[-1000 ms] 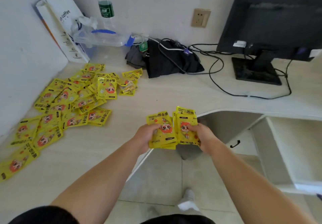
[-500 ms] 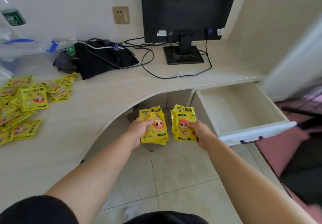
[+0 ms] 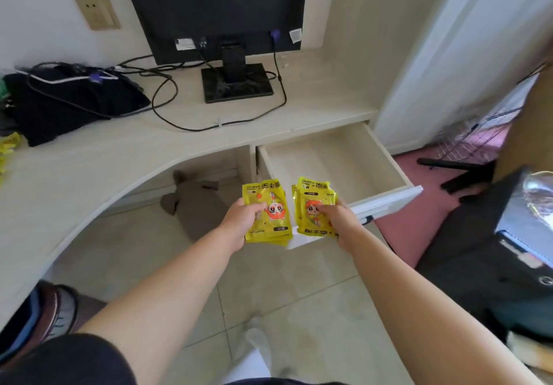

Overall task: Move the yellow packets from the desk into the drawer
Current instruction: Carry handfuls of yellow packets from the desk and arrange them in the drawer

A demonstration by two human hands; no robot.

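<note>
Under thumbs: packet stacks (image 3: 270, 214), (image 3: 311, 208), both hands (image 3: 239, 223), (image 3: 341, 220).

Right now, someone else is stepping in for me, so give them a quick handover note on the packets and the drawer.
Left hand: holding a stack of packets.
Right hand: holding a second stack, over the drawer's front edge.
Drawer: open, nothing visible inside.
Done: two stacks picked up and brought to the drawer.
Left: put both in, then fetch the rest; a few packets show at the desk's left edge.

We stand in a home study corner: a curved pale table (image 3: 89, 181) carries a monitor (image 3: 215, 10), cables trail from it, and tiled floor (image 3: 269, 280) lies below.
</note>
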